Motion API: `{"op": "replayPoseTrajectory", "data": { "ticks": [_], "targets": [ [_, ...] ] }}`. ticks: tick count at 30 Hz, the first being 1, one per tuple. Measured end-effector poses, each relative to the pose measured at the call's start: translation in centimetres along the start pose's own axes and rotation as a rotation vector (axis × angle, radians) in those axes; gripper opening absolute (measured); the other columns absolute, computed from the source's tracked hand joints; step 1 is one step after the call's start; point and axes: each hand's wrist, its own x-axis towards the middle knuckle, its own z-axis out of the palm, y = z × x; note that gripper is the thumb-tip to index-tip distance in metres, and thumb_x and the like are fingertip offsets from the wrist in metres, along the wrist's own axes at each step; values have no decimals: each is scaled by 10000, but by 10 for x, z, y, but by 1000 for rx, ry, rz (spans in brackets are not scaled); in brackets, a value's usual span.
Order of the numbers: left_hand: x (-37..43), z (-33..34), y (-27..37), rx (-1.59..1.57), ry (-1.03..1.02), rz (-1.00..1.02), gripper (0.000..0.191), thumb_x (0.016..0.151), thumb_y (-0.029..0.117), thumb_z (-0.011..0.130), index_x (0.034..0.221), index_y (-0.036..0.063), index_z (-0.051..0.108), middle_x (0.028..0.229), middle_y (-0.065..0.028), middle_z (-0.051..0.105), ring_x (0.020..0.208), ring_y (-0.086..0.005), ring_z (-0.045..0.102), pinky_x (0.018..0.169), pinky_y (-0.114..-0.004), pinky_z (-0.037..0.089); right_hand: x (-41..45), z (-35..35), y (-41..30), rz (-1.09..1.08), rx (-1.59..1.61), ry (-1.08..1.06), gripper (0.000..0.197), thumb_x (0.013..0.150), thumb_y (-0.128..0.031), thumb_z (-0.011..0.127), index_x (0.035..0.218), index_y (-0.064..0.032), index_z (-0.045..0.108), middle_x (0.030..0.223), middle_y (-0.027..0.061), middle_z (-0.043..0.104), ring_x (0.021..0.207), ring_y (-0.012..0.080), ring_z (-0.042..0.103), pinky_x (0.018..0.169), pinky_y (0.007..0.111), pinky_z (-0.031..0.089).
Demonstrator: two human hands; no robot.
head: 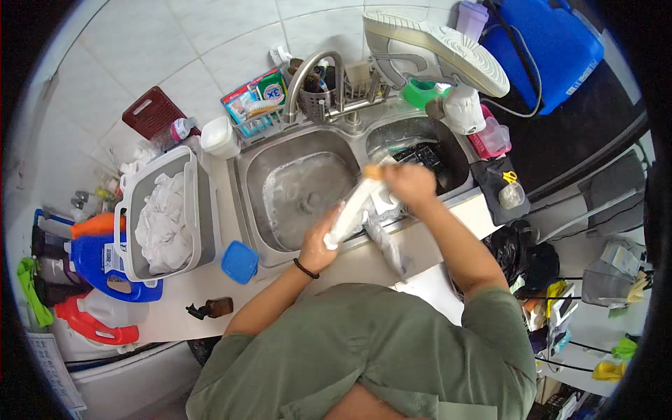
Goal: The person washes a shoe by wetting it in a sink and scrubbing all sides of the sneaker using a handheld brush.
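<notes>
A wet white shoe [350,210] is tilted over the divider between two steel sink bowls, its pale sole edge towards me. My left hand [321,236] grips its lower end. In my right hand [412,184] is a brush with a light wooden back [373,172], against the shoe's upper end; its bristles are hidden. A grey-white cloth-like piece [386,247] hangs over the sink's front edge under the shoe. Cloudy, sudsy water [310,194] stands in the left bowl. Dark items [420,157] lie in the right bowl [380,131].
A curved steel faucet [338,68] rises behind the bowls. Another shoe [436,52] stands sole outward at the back right. White cloths fill a grey tub [205,241] on the left. A blue lid [240,261] and amber spray bottle [218,307] lie on the counter.
</notes>
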Motion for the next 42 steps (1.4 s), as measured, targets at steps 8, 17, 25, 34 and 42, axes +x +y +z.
{"op": "replayPoseTrajectory", "data": {
  "ticks": [8, 17, 25, 34, 42],
  "targets": [
    [17, -5, 17, 67, -91, 51, 694, 719, -67, 596, 1391, 57, 474, 1416, -175, 489, 1302, -349, 476, 1061, -399, 413, 18, -12, 10, 60, -86, -117, 622, 929, -541, 302, 973, -101, 740, 921, 219, 699, 904, 364, 686, 843, 467, 530],
    [2, -3, 2, 7, -111, -50, 765, 714, -45, 633, 1436, 73, 409, 1448, -166, 460, 1301, -334, 483, 1064, -396, 411, -3, 16, 45, -28, 3, 168, 544, 926, -514, 383, 830, -121, 747, 784, 193, 687, 746, 361, 689, 707, 466, 553],
    [27, 17, -5, -275, -258, -224, 891, 740, 158, 788, 1465, -12, 299, 1432, -196, 432, 1331, -277, 421, 1121, -360, 299, -30, 30, 40, -299, -150, 358, 440, 892, -456, 505, 712, -122, 727, 634, 134, 662, 552, 325, 649, 552, 427, 539],
    [72, 42, -17, -855, -294, -850, 757, 725, 41, 736, 1403, 17, 401, 1149, -105, 633, 1043, -211, 614, 924, -324, 454, -24, 9, 41, -36, -133, 182, 554, 952, -484, 368, 773, -103, 727, 710, 160, 686, 683, 342, 691, 681, 450, 561],
    [64, 35, -15, -983, -142, -847, 814, 693, 13, 628, 1463, 13, 366, 1286, -140, 572, 1118, -214, 579, 949, -306, 445, -46, 25, 14, -14, -47, 117, 529, 927, -522, 405, 815, -130, 743, 778, 154, 703, 700, 341, 693, 691, 448, 557]
  ]
}}
